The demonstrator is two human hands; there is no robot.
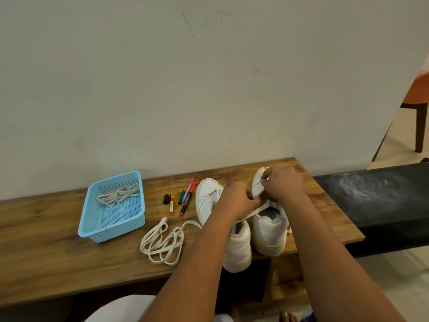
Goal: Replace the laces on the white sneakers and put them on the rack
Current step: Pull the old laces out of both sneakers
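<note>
Both hands lacing the right-hand sneaker on the wooden bench

Head view: left hand point(239, 201) and right hand point(284, 183) pinch a lace point(258, 211) over the right sneaker point(269, 231), hiding its eyelets; left sneaker point(209, 201), loose lace point(162, 242), markers point(183, 198) and blue basket point(111, 231) lie leftward.

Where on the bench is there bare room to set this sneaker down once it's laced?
Free: the wooden bench left of the blue basket, and the near strip in front of it. Crowded: the loose lace, markers, both sneakers and both hands, left hand, right hand, fill the right half.
</note>
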